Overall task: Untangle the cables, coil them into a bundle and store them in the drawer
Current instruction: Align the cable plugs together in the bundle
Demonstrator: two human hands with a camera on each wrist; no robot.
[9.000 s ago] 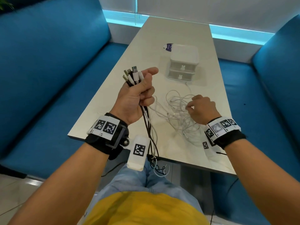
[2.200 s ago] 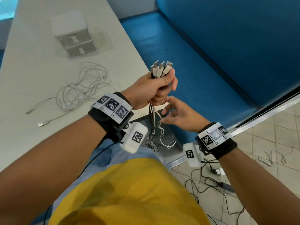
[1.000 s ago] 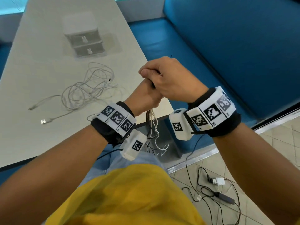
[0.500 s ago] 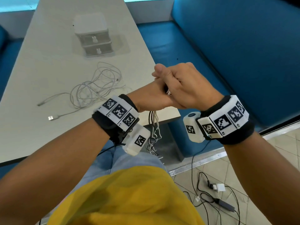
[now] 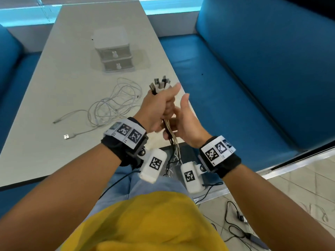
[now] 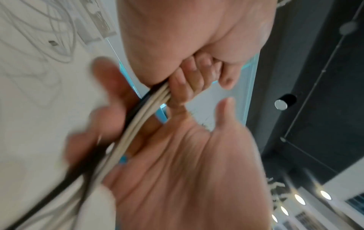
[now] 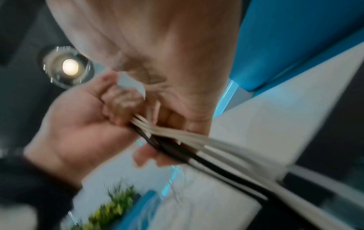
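Note:
My left hand (image 5: pixel 157 109) is held up over the table's near right corner, fisted round a bundle of white and black cables (image 5: pixel 174 143). Their USB plugs (image 5: pixel 159 85) stick out above the fist. Just below it, my right hand (image 5: pixel 184 122) curls its fingers loosely round the hanging strands, thumb pointing up. In the blurred left wrist view the cables (image 6: pixel 141 118) run from the left hand (image 6: pixel 177 38) across the right hand (image 6: pixel 187 163). The right wrist view shows the cables (image 7: pixel 197 147) leaving the left hand (image 7: pixel 74 127) under the right hand (image 7: pixel 167 62).
A loose tangle of white cable (image 5: pixel 116 104) lies on the grey table (image 5: pixel 54 78), one plug (image 5: pixel 66 136) near the front edge. A small white two-drawer unit (image 5: pixel 114 51), both drawers closed, stands farther back. Blue benches (image 5: pixel 235 87) flank the table. Other wires (image 5: pixel 235 223) lie on the floor.
My right hand, which covered the top of the left fist, has dropped below it onto the hanging strands. The plugs now show again.

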